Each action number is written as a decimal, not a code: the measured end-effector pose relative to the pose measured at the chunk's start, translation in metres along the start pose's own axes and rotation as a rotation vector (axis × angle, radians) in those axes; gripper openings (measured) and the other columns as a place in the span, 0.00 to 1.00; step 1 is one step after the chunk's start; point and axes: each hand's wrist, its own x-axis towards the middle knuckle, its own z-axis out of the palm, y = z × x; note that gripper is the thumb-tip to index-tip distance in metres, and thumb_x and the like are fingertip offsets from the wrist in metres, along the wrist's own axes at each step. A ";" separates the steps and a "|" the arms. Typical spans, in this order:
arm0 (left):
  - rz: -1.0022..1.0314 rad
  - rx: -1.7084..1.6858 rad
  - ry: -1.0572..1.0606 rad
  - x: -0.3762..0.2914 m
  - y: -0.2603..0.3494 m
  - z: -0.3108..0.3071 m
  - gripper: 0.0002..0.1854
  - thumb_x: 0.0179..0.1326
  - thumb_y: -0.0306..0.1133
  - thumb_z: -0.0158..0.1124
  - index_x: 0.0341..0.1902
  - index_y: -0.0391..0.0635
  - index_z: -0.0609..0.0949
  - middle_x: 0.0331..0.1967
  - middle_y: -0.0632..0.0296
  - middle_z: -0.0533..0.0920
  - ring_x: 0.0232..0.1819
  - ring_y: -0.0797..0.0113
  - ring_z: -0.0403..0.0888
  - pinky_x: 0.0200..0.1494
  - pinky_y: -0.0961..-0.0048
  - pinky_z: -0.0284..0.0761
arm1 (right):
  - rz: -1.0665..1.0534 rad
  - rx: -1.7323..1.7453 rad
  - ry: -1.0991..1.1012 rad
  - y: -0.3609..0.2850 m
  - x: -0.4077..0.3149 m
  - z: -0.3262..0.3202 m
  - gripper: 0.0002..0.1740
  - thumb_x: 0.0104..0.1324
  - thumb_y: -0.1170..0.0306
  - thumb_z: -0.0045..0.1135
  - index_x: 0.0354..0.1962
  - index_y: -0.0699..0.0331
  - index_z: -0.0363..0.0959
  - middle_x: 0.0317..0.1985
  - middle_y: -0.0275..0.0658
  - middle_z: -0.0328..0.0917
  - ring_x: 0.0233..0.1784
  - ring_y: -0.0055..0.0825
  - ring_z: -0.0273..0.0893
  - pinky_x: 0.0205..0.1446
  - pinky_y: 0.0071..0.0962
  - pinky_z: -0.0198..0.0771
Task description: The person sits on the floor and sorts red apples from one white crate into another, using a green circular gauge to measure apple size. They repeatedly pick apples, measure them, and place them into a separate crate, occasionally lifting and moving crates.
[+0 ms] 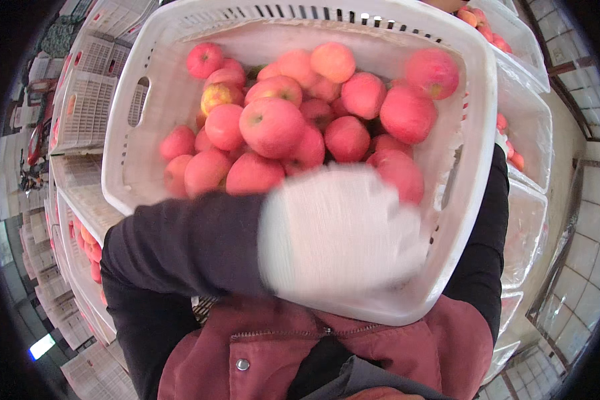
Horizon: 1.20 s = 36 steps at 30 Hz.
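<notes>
A white plastic crate [300, 10] fills the middle of the view, tilted against my front. Inside it lies a loose heap of red apples [272, 126], and one apple [222, 98] is patched with yellow. My left hand [342, 232], in a white knit glove, reaches across the near part of the crate. It is blurred by motion and next to a red apple [397, 175]; its palm side is hidden. Past the right rim of the crate runs my right arm in a black sleeve. Only a sliver of my right hand's white glove [501, 141] shows there; the crate hides the rest.
On the right stand several clear-lined white bins [522, 225], some holding apples [516, 160]. Stacked white crates [87, 107] rise on the left, and apples [87, 245] lie in a bin below them. A tiled wall [582, 260] borders the far right.
</notes>
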 end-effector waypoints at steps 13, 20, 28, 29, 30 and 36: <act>-0.355 -0.105 -0.057 -0.071 -0.124 -0.002 0.36 0.47 0.37 0.71 0.61 0.46 0.69 0.47 0.43 0.77 0.48 0.42 0.78 0.50 0.57 0.75 | -0.553 1.146 0.053 0.085 -0.202 -0.004 0.18 0.71 0.68 0.50 0.51 0.73 0.75 0.43 0.38 0.79 0.46 0.22 0.75 0.51 0.24 0.71; -0.641 -1.044 -0.118 -0.047 -0.156 0.000 0.20 0.64 0.40 0.62 0.56 0.43 0.74 0.44 0.62 0.77 0.44 0.72 0.77 0.46 0.72 0.78 | -0.359 1.599 0.000 0.082 -0.332 -0.068 0.21 0.73 0.69 0.50 0.58 0.73 0.69 0.55 0.42 0.75 0.56 0.30 0.76 0.62 0.30 0.71; -0.289 -0.298 0.146 -0.014 -0.124 0.049 0.29 0.65 0.51 0.59 0.61 0.42 0.74 0.55 0.44 0.78 0.60 0.47 0.75 0.62 0.61 0.69 | -0.720 1.404 0.257 0.047 -0.385 -0.143 0.16 0.70 0.75 0.50 0.54 0.70 0.73 0.47 0.41 0.80 0.51 0.28 0.77 0.58 0.26 0.71; -0.119 -0.317 0.283 -0.008 -0.122 0.053 0.21 0.65 0.49 0.60 0.52 0.46 0.77 0.48 0.49 0.80 0.51 0.48 0.78 0.59 0.59 0.71 | -0.753 1.370 0.312 0.050 -0.390 -0.139 0.16 0.68 0.75 0.52 0.52 0.70 0.73 0.46 0.42 0.80 0.51 0.30 0.77 0.58 0.27 0.71; -0.130 -0.221 0.278 -0.003 -0.122 0.053 0.28 0.60 0.45 0.65 0.60 0.43 0.72 0.52 0.47 0.78 0.56 0.51 0.76 0.63 0.60 0.68 | -0.764 1.211 0.497 0.048 -0.387 -0.133 0.16 0.65 0.75 0.55 0.51 0.70 0.74 0.45 0.44 0.80 0.51 0.36 0.77 0.59 0.31 0.71; -0.149 -0.142 0.032 0.027 -0.131 0.049 0.39 0.49 0.32 0.72 0.65 0.36 0.67 0.59 0.49 0.72 0.63 0.53 0.69 0.68 0.62 0.63 | -0.531 1.017 0.519 0.076 -0.440 -0.068 0.18 0.59 0.71 0.55 0.48 0.66 0.70 0.46 0.50 0.73 0.52 0.49 0.71 0.58 0.42 0.68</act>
